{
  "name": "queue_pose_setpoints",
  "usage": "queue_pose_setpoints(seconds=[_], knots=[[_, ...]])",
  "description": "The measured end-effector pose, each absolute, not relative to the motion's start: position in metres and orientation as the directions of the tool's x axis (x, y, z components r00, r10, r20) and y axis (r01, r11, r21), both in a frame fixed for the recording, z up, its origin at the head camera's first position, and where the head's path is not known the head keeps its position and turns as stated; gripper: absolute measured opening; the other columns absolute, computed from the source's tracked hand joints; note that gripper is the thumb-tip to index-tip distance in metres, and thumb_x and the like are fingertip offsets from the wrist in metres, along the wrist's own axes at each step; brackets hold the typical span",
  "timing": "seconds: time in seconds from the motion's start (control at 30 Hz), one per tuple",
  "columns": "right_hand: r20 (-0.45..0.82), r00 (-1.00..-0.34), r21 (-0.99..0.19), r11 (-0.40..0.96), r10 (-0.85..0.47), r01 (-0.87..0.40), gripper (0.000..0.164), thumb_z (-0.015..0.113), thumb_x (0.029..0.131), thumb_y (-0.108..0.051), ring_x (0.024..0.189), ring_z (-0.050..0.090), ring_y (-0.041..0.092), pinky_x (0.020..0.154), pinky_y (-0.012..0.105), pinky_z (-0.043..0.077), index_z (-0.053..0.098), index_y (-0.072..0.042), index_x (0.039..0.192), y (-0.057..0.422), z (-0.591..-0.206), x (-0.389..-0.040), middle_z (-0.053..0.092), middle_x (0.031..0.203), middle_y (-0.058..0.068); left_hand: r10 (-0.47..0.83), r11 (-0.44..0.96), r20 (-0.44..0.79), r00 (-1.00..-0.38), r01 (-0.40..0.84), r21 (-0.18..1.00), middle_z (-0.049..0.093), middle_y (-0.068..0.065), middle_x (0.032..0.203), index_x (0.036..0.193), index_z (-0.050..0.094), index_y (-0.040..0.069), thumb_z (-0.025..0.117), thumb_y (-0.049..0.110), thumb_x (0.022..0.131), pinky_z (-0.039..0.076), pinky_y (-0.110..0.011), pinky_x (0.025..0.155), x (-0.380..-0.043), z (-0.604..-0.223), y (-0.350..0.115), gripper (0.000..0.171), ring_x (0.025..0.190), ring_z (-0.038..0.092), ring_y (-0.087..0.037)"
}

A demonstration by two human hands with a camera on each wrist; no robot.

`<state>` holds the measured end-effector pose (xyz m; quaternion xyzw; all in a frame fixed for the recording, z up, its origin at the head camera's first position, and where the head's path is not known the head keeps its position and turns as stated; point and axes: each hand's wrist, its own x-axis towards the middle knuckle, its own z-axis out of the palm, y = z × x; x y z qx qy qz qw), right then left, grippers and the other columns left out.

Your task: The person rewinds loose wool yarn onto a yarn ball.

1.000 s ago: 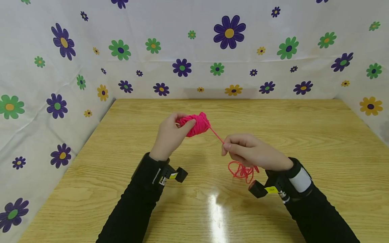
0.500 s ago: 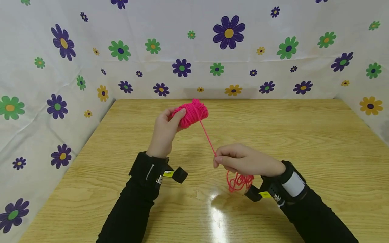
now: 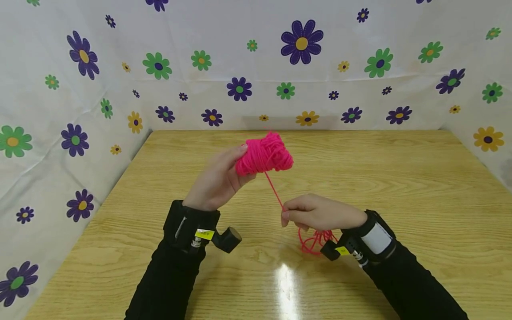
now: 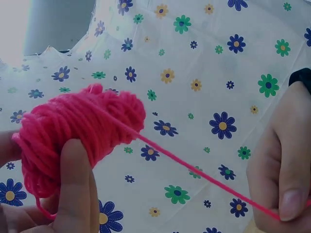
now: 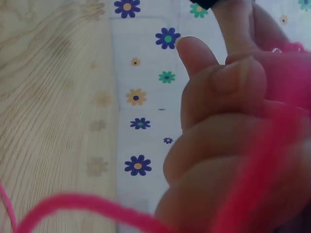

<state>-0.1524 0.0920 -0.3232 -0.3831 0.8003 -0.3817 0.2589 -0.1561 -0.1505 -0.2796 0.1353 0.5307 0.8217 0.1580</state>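
Note:
A hot-pink skein of yarn is held up over the table by my left hand, its thumb on the near side. In the left wrist view the wound yarn sits between thumb and fingers, with a small loop hanging at its lower end. One taut strand runs from the skein down to my right hand, which pinches it between thumb and curled fingers. Below that hand a loose tangle of yarn lies on the table, partly hidden by the hand and the wrist camera.
The wooden table spreads out on all sides, with a bright light reflection near its front. A white flowered cloth hangs behind the table and along both sides.
My left hand has rolled with the skein, first lifting it left, then swinging it right. The right hand has drawn slightly nearer and left, still pinching the strand; the loose tangle has shifted slightly nearer.

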Motion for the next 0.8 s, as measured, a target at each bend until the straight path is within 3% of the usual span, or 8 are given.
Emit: queue_pose_setpoints(seconds=[0.1,0.2,0.3,0.4,0.57,0.8], knots=[[-0.126,-0.586,-0.806,0.427,-0.8,-0.41,0.026,0.045,0.106,-0.015,0.056,0.039,0.009,0.052,0.021,0.033,0.064,0.002,0.101,0.095,-0.326,-0.157,0.042,0.066,-0.005,0.5,-0.308,0.058,-0.864,-0.115,0.944,0.062,0.0,0.105,0.126,0.053,0.001,0.075,0.043,0.088,0.056,-0.019,0.079,-0.155,-0.28,-0.152,0.061,0.09,0.063,-0.012],[-0.125,-0.612,-0.804,0.441,-0.781,-0.398,0.025,0.046,0.105,-0.015,0.056,0.039,0.008,0.051,0.021,0.032,0.064,0.002,0.101,0.1,-0.327,-0.161,0.043,0.066,-0.005,0.575,-0.229,0.044,-0.817,-0.109,0.967,0.063,0.0,0.099,0.124,0.054,-0.002,0.08,0.048,0.081,0.055,-0.019,0.076,-0.156,-0.283,-0.153,0.071,0.085,0.063,-0.011],[-0.128,-0.636,-0.825,0.438,-0.761,-0.357,0.025,0.044,0.105,-0.014,0.052,0.037,0.007,0.048,0.021,0.031,0.061,0.002,0.096,0.105,-0.326,-0.165,0.042,0.064,-0.004,0.643,-0.129,0.009,-0.765,-0.098,0.987,0.064,0.001,0.095,0.122,0.054,-0.007,0.068,0.033,0.092,0.055,-0.02,0.076,-0.158,-0.284,-0.153,0.052,0.082,0.063,-0.009],[-0.129,-0.659,-0.841,0.433,-0.741,-0.323,0.025,0.041,0.106,-0.013,0.049,0.035,0.006,0.047,0.02,0.031,0.058,0.0,0.094,0.11,-0.324,-0.168,0.041,0.065,-0.003,0.707,0.002,-0.045,-0.706,-0.061,0.998,0.064,0.001,0.097,0.123,0.05,-0.013,0.059,0.025,0.096,0.054,-0.02,0.078,-0.156,-0.282,-0.153,0.048,0.084,0.063,-0.01],[-0.121,-0.72,-0.844,0.452,-0.684,-0.287,0.027,0.04,0.107,-0.015,0.047,0.032,0.006,0.045,0.02,0.029,0.06,0.002,0.104,0.117,-0.318,-0.17,0.039,0.065,-0.002,0.773,0.191,-0.127,-0.621,0.037,0.981,0.062,-0.002,0.102,0.121,0.053,-0.01,0.059,0.022,0.096,0.054,-0.023,0.078,-0.155,-0.279,-0.15,0.041,0.088,0.059,-0.015],[-0.077,-0.776,-0.866,0.427,-0.626,-0.259,0.027,0.04,0.108,-0.016,0.045,0.031,0.007,0.044,0.021,0.028,0.06,0.003,0.107,0.121,-0.311,-0.169,0.038,0.063,0.0,0.78,0.347,-0.196,-0.595,0.151,0.926,0.065,-0.006,0.097,0.114,0.058,-0.005,0.057,0.012,0.099,0.053,-0.027,0.077,-0.156,-0.28,-0.144,0.022,0.085,0.059,-0.014]])
